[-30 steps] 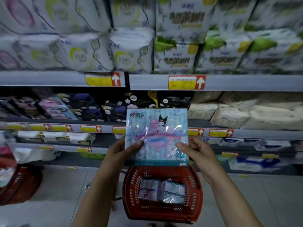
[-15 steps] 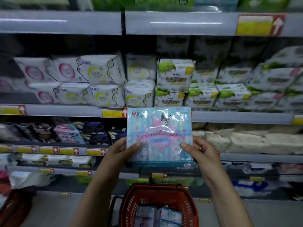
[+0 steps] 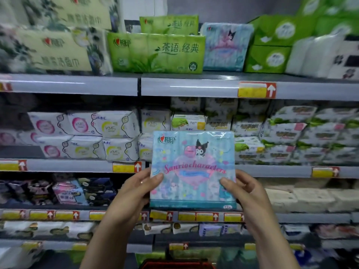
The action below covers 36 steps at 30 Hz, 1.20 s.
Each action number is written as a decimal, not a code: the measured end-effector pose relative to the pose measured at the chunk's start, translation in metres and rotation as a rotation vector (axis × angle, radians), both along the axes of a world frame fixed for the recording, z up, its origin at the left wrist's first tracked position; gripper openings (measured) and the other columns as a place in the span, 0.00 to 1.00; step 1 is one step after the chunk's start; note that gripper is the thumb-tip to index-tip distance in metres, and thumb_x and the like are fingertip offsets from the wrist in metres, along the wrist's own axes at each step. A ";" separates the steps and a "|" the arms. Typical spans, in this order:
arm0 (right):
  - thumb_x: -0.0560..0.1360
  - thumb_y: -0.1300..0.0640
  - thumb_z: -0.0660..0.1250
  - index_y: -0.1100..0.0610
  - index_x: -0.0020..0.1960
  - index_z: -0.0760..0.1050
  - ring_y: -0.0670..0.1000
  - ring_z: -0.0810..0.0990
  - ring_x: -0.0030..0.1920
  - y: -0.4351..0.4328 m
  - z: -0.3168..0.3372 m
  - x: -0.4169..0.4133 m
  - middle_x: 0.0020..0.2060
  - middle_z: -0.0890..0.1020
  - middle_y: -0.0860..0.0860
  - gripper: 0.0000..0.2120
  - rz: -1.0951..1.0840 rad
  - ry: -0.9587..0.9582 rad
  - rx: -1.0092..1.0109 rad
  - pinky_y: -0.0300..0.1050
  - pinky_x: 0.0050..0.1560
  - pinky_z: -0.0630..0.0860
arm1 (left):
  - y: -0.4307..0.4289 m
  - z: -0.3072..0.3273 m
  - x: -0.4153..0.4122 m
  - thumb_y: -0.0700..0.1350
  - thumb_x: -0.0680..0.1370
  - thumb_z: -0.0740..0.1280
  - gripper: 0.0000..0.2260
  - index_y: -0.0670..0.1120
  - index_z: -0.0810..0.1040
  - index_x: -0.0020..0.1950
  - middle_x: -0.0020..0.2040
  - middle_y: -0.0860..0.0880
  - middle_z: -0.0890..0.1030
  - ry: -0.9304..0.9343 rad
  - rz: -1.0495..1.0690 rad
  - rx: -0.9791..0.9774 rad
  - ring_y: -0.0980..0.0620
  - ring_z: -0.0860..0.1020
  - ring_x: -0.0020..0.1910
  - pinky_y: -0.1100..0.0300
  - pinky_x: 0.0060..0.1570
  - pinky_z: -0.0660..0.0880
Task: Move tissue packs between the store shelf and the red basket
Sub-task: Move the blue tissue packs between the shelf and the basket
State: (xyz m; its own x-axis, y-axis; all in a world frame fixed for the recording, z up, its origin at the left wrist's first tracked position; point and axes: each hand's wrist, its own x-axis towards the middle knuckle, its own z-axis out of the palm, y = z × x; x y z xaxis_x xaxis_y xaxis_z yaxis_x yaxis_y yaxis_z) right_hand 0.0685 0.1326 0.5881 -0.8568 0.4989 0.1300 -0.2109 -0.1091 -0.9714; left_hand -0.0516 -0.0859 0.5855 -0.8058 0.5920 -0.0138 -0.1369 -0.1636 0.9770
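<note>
Blue tissue pack (image 3: 193,169) held upright at chest height in front of the shelves, left hand (image 3: 136,188) and right hand (image 3: 245,191) each closed on a lower side edge, thumbs across the front. Red basket (image 3: 174,264) just showing at 6 o'clock. Probably bound for the matching blue pack (image 3: 226,47) on the top shelf (image 3: 194,85) at 12 o'clock: lift level, keep both grips even, slide in beside the green pack (image 3: 155,53) without crushing corners.

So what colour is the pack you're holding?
Light blue with pink hearts and cartoon characters, seen in the head view: the tissue pack.
</note>
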 end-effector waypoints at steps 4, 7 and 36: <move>0.62 0.56 0.79 0.58 0.51 0.80 0.53 0.85 0.46 0.008 0.001 0.007 0.45 0.86 0.54 0.19 -0.023 0.018 0.004 0.40 0.39 0.80 | 0.011 0.005 0.002 0.56 0.63 0.77 0.27 0.49 0.80 0.59 0.59 0.45 0.82 0.010 -0.021 0.020 0.44 0.80 0.59 0.43 0.60 0.72; 0.54 0.45 0.82 0.57 0.51 0.81 0.53 0.85 0.46 0.012 0.001 0.012 0.45 0.86 0.54 0.30 -0.088 0.023 -0.005 0.41 0.40 0.80 | 0.023 0.008 0.003 0.54 0.62 0.77 0.23 0.49 0.83 0.55 0.57 0.45 0.83 -0.011 -0.027 0.026 0.45 0.81 0.57 0.46 0.57 0.74; 0.42 0.38 0.82 0.54 0.50 0.83 0.55 0.84 0.51 0.000 -0.029 0.037 0.47 0.86 0.56 0.40 -0.132 -0.130 -0.044 0.47 0.47 0.81 | 0.033 -0.026 0.006 0.42 0.65 0.70 0.21 0.40 0.79 0.58 0.53 0.40 0.84 -0.303 -0.048 0.001 0.40 0.83 0.51 0.47 0.52 0.78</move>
